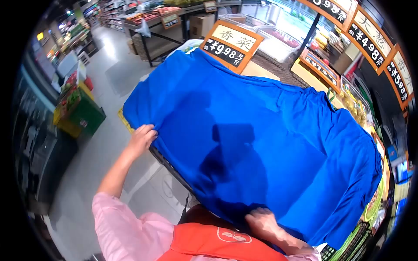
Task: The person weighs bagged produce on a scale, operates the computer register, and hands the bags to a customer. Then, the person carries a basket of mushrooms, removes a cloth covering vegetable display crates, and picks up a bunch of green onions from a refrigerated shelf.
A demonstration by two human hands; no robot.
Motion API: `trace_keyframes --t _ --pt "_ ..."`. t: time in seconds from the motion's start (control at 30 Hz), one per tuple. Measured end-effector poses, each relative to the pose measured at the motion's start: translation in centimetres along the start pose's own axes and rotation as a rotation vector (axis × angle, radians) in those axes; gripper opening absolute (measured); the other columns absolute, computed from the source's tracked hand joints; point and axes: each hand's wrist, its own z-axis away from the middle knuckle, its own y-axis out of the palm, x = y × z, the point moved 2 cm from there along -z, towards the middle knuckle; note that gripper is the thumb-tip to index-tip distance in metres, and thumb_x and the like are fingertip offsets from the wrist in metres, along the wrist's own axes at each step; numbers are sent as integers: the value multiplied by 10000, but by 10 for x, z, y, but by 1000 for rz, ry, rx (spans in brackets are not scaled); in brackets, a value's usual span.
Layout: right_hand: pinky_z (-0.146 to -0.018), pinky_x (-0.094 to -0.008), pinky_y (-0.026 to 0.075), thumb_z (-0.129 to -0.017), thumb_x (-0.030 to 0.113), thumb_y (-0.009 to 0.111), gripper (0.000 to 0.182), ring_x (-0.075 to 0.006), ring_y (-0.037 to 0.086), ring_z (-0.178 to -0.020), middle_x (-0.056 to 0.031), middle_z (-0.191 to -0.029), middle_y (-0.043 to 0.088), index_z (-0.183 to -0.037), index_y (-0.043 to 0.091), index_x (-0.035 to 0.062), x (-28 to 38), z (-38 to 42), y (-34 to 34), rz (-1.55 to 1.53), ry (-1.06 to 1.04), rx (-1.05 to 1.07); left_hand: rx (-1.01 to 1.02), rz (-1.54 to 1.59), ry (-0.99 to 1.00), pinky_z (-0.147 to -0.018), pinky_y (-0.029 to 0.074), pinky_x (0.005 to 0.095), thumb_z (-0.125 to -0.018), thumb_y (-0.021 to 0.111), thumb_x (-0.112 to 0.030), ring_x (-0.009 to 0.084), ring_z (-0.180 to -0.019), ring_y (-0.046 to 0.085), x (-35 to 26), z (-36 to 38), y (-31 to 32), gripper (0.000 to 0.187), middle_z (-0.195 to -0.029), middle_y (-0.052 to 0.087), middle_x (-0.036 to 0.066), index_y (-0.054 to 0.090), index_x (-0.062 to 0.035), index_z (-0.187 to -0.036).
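A large blue cloth lies spread over a display stand, wrinkled along its right side and smoother in the middle. At the cloth's left front edge, my left hand has its fingers closed on the fabric. My right hand rests at the near edge of the cloth, close to my body, with its fingers curled onto the fabric; the fingertips are partly in shadow. A dark rim of the stand shows below the cloth between my hands. Whatever lies beneath the cloth is hidden.
Behind the cloth stands a price sign. More signs hang at the upper right. Green vegetables lie beside the cloth's right edge. A green and yellow crate stands on the floor at left. Produce shelves are farther back.
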Motion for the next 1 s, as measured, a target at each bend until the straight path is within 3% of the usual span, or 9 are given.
trace_keyframes --t 0.17,0.3,0.37,0.5,0.63,0.83,0.87,0.9,1.0 --pt "-641 -388 467 -746 104 639 105 -313 591 -740 -112 -771 584 -819 575 64 3 12 -34 -380 429 -121 -404 198 -98 -693 497 359 -821 623 -15 321 -795 628 20 -62 -34 114 -891 642 160 601 1 -932" --pt "-781 -424 418 -727 290 730 320 -305 583 -856 -120 -867 615 -898 602 52 25 3 -47 -97 398 47 -575 -11 166 -626 477 372 -850 630 -168 309 -747 621 15 -172 -60 138 -881 651 116 616 -68 -943" --pt "-732 -409 442 -740 224 722 270 -316 585 -811 -125 -853 613 -901 605 42 22 9 -36 -10 350 41 -682 -119 376 -600 479 364 -822 660 -251 265 -694 622 6 -224 -65 183 -825 646 79 609 -100 -912" --pt "-622 -389 476 -759 54 657 155 -329 589 -691 -152 -802 593 -899 594 33 15 37 -63 -333 606 -388 -686 -226 444 -551 468 383 -856 607 -308 287 -674 608 -14 -273 -64 213 -706 596 79 554 -101 -852" --pt "-700 -244 392 -873 74 596 95 -121 457 -737 -19 -839 499 -880 525 11 -26 98 -115 -406 736 -1122 -480 -229 351 -534 441 417 -878 576 -320 315 -624 569 -19 -259 -53 272 -655 542 110 495 -85 -768" --pt "-736 -286 455 -857 38 605 159 -142 557 -789 -113 -844 618 -980 572 -57 -106 90 -56 -149 879 -770 -91 -210 360 -659 452 395 -873 585 -305 286 -788 575 -30 -199 -38 243 -771 557 114 572 -62 -876" --pt "-761 -289 461 -857 45 605 185 -148 579 -809 -128 -868 638 -1002 571 -65 -117 96 -41 -145 864 -817 -51 -177 265 -718 453 398 -884 569 -301 289 -868 567 -19 -191 -39 238 -859 577 116 590 -69 -929" --pt "-783 -332 471 -827 8 600 209 -271 625 -843 -180 -901 633 -1026 577 -52 -114 95 -43 -202 913 -813 -83 -150 151 -726 455 402 -885 566 -303 292 -873 568 -3 -185 -41 237 -868 583 117 595 -73 -935" --pt "-878 -337 443 -797 -51 545 328 -280 602 -979 -160 -1039 619 -1124 545 -31 -93 84 -64 -347 977 -730 -14 -46 -297 -781 466 414 -870 565 -339 323 -931 580 62 -163 -39 281 -934 611 127 601 -97 -1006"
